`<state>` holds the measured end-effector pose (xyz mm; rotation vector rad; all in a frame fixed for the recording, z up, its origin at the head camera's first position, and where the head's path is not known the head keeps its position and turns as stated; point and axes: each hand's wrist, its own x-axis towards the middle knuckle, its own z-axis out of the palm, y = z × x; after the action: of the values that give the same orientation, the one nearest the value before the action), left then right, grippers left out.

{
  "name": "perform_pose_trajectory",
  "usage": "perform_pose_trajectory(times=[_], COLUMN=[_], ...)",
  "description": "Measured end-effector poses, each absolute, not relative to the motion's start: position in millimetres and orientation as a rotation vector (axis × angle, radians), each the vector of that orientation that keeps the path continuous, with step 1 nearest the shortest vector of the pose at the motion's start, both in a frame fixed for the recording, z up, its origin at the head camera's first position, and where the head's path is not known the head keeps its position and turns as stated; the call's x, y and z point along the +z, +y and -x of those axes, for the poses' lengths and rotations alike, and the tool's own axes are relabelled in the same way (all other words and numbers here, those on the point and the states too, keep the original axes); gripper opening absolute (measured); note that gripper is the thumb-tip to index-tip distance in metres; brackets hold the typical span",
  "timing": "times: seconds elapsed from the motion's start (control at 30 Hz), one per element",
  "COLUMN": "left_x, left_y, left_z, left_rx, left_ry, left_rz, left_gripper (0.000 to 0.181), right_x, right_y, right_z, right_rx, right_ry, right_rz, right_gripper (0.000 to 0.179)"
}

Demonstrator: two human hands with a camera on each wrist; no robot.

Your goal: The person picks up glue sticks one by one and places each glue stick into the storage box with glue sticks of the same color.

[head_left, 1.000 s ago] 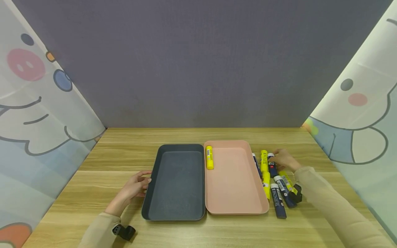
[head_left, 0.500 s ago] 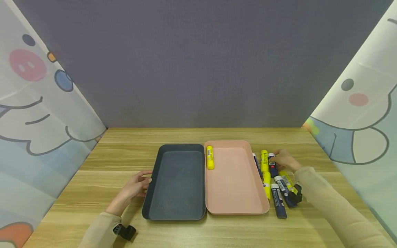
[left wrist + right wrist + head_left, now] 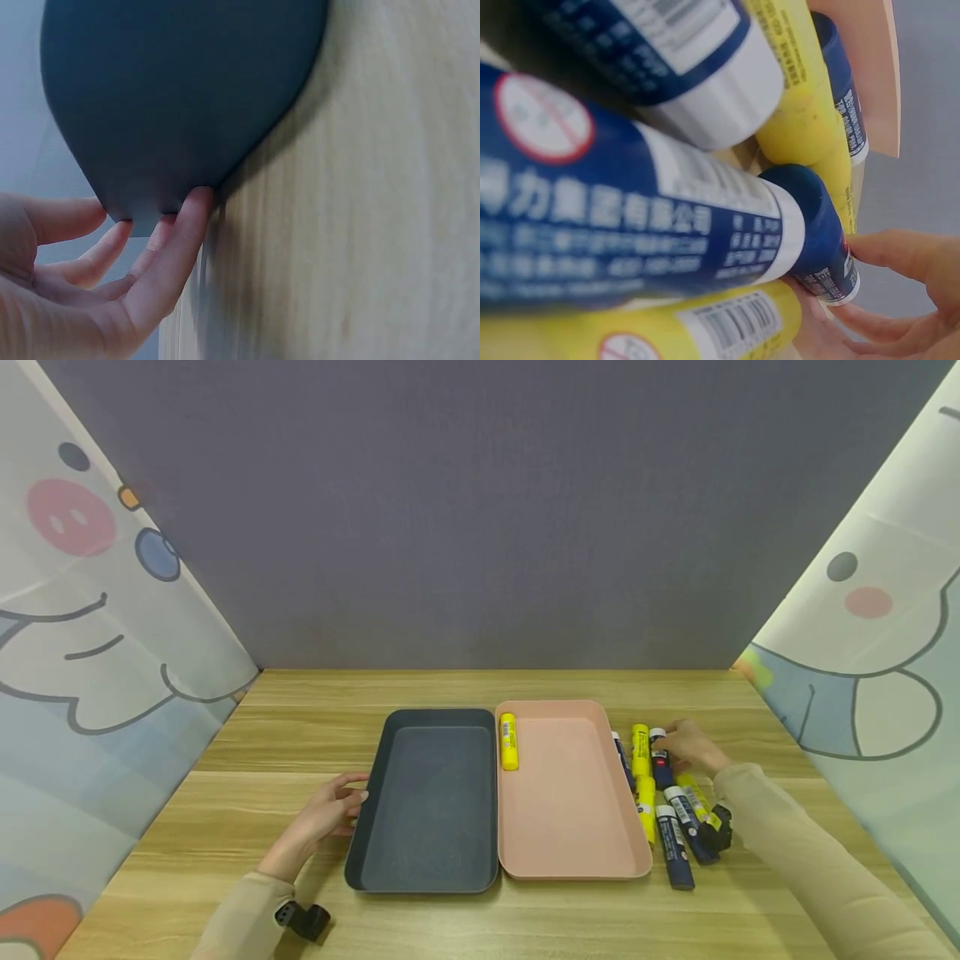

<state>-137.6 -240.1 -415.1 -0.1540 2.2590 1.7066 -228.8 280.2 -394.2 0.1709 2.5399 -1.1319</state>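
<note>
My left hand rests its fingertips on the left side of a dark grey tray. In the left wrist view the fingers touch its outer wall, loosely bent. At the right, my right hand pinches a dark blue glue stick with a white end, which lies on the table. Thumb and fingers meet its white-ended part in the right wrist view. Around it lie yellow glue sticks and more blue glue sticks. One yellow glue stick is in the pink tray, along its left wall.
The two trays stand side by side on the wooden table. Another blue glue stick lies close against the pink tray's right side. A grey panel rises behind the table, with cartoon-printed sheets at both sides.
The whole head view has shifted very slightly to the right. Both hands, the trays and the glue sticks otherwise stay in place.
</note>
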Motion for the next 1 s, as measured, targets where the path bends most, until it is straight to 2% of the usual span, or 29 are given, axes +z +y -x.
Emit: perform_pose_trajectory(times=[0.4, 1.0], left_x=[-414, -415], left_y=[-238, -240], left_z=[138, 138], left_rx=[1.715, 1.728], left_ry=[2.257, 2.242], left_rz=[0.170, 0.150], left_gripper=[0.042, 0.043], right_x=[-381, -358], right_y=[274, 255], right_z=[228, 233], right_rx=[-1.157, -1.164], right_ry=[2.531, 2.568], right_rz=[-0.184, -0.042], right_gripper=[0.054, 0.056])
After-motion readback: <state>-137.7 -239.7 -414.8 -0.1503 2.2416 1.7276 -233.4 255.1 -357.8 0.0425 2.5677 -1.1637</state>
